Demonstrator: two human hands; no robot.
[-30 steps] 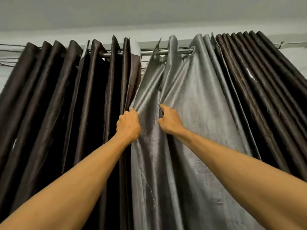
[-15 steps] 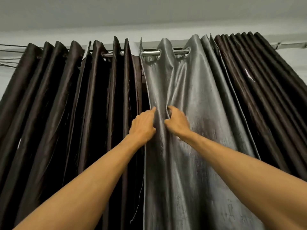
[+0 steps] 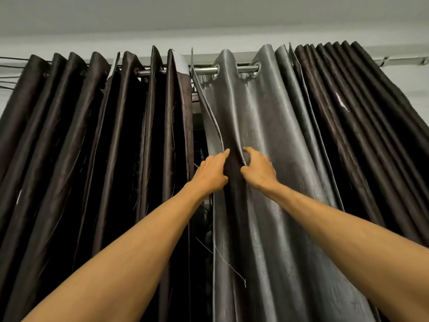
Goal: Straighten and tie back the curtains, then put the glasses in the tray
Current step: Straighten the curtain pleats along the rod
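- Two curtain panels are hung on a metal rod (image 3: pixel 204 70) just under the ceiling, threaded through eyelets.
- The left curtain (image 3: pixel 92 147), dark brown, is gathered in tight vertical pleats and fills the left half of the view.
- The right curtain (image 3: pixel 278 159) is seen with its grey sheen side turned forward near the centre; its dark brown pleats are bunched further right, up to the frame edge.
- A narrow dark gap is left between the two panels, just left of the grey leading edge.
- The left hand (image 3: pixel 212 171) is raised to the leading edge of the right curtain; the fingers are curled around the hem and the index finger is pointed up along it. The edge is pinched, grip closed on fabric.
- The right hand (image 3: pixel 258 169) is set just beside the left, fingers curled into the adjacent fold of the same panel. Grip closed on fabric as well.
- A dark crease of cloth is drawn up between the two hands; the hands are near but not touching.
- A loose thread (image 3: pixel 229 267) is seen hanging from the grey hem below the left forearm.
- No tie-back is seen on either panel; both are hung loose.
- Glasses and tray: not in view.
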